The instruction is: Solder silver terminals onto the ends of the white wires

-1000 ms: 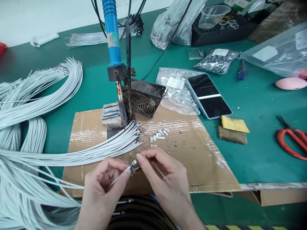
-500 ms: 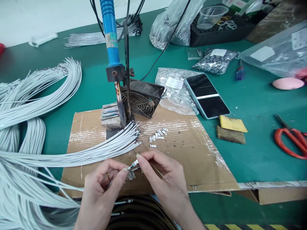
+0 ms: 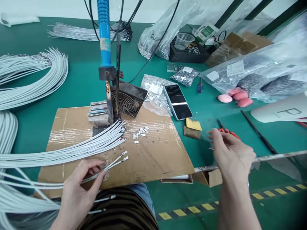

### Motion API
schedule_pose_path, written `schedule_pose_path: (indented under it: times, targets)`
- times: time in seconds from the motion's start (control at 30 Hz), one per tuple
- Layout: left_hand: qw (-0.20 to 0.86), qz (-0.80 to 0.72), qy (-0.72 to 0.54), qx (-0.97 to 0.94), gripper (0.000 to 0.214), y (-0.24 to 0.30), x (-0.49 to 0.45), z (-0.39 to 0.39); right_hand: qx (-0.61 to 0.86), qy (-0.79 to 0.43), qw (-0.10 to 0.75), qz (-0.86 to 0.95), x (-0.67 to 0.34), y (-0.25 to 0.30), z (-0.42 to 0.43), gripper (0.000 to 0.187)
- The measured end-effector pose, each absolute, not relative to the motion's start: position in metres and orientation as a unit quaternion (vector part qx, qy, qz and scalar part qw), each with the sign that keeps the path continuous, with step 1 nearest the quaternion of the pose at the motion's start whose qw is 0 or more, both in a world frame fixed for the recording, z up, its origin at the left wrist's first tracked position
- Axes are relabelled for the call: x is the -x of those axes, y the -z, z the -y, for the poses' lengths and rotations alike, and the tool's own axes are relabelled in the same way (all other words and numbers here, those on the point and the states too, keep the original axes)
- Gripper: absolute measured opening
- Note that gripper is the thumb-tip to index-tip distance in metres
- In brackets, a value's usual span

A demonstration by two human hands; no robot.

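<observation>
My left hand (image 3: 82,188) pinches a pair of white cables (image 3: 112,163) between thumb and fingers, near the lower edge of the cardboard. Each cable ends in a small white connector (image 3: 125,158) that points up and right. My right hand (image 3: 233,155) is far off to the right, over the green table beside the red-handled scissors (image 3: 229,131), which it partly covers. Its fingertips are blurred, so whether they touch or hold anything is unclear. Several loose white connectors (image 3: 140,132) lie on the cardboard sheet (image 3: 158,156), right of a cable bundle (image 3: 79,152).
A blue-handled soldering iron (image 3: 104,38) stands upright in front of a black fan (image 3: 128,99). A phone (image 3: 178,101), a yellow sponge (image 3: 193,124) and a brown pad (image 3: 192,132) lie right of it. Pink lumps (image 3: 224,98) and plastic bags sit farther back.
My right hand has left the connectors and the thin wire and moved right to the scissors. My left hand keeps the cables, slightly left in view. The view has turned right.
</observation>
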State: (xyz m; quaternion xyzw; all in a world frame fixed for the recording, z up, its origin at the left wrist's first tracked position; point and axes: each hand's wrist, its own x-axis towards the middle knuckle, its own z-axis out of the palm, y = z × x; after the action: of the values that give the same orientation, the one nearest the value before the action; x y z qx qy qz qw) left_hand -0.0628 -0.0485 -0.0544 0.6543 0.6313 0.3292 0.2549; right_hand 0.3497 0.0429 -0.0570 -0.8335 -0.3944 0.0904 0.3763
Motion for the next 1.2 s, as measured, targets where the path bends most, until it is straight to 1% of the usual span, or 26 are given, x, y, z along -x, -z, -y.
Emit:
schedule_pose_path:
  times: [0.1,0.17,0.23,0.3,0.37,0.4,0.47,0.53,0.57,0.67,0.73,0.77,0.83,0.9,0.97,1.0,1.13,1.2]
  targets:
    - [0.239,-0.596,-0.32,-0.696,0.02,0.051,0.067,0.059,0.869,-0.104,0.308,0.373,-0.359,0.063,-0.056,0.019]
    - [0.273,-0.548,-0.313,-0.726,0.019,0.052,0.07,0.071,0.87,-0.119,0.302,0.372,-0.358,0.067,-0.065,0.017]
    - [0.31,-0.495,-0.283,-0.761,0.022,0.059,0.074,0.085,0.862,-0.126,0.323,0.368,-0.355,0.071,-0.072,0.018]
    - [0.321,-0.471,-0.22,-0.791,0.026,0.071,0.08,0.098,0.847,-0.127,0.37,0.359,-0.351,0.073,-0.077,0.018]
    - [0.33,-0.515,-0.168,-0.773,0.025,0.079,0.086,0.106,0.817,-0.128,0.442,0.347,-0.343,0.071,-0.077,0.016]
    - [0.325,-0.538,-0.162,-0.761,0.023,0.079,0.088,0.108,0.796,-0.13,0.483,0.342,-0.336,0.068,-0.076,0.015]
    - [0.341,-0.549,-0.163,-0.746,0.017,0.069,0.089,0.106,0.744,-0.138,0.56,0.337,-0.317,0.059,-0.069,0.021]
    - [0.463,-0.521,-0.176,-0.695,0.018,0.048,0.086,0.095,0.698,-0.147,0.616,0.334,-0.29,0.05,-0.059,0.033]
    - [0.491,-0.525,-0.199,-0.666,0.015,0.036,0.084,0.087,0.681,-0.164,0.628,0.339,-0.274,0.045,-0.054,0.034]
    - [0.46,-0.611,-0.302,-0.569,0.015,0.007,0.078,0.053,0.637,-0.267,0.613,0.384,-0.222,0.04,-0.046,0.033]
    - [0.415,-0.672,-0.351,-0.504,0.016,-0.002,0.073,0.026,0.601,-0.341,0.59,0.417,-0.187,0.04,-0.047,0.026]
    - [0.399,-0.679,-0.371,-0.492,0.018,-0.003,0.07,0.013,0.581,-0.374,0.581,0.43,-0.171,0.041,-0.048,0.022]
    - [0.395,-0.672,-0.391,-0.49,0.031,-0.003,0.063,-0.011,0.545,-0.423,0.569,0.447,-0.145,0.042,-0.053,0.015]
    - [0.402,-0.657,-0.409,-0.489,0.04,0.0,0.054,-0.028,0.518,-0.46,0.558,0.457,-0.127,0.041,-0.056,0.012]
    - [0.408,-0.645,-0.418,-0.492,0.043,0.004,0.046,-0.037,0.5,-0.484,0.548,0.464,-0.118,0.039,-0.057,0.011]
    - [0.405,-0.64,-0.425,-0.495,0.041,0.006,0.042,-0.039,0.494,-0.492,0.544,0.467,-0.116,0.039,-0.056,0.011]
    - [0.355,-0.631,-0.462,-0.513,0.018,0.013,0.034,-0.037,0.496,-0.49,0.528,0.485,-0.116,0.038,-0.046,0.009]
    - [0.333,-0.626,-0.471,-0.524,0.016,0.016,0.034,-0.033,0.507,-0.474,0.521,0.497,-0.116,0.04,-0.041,0.008]
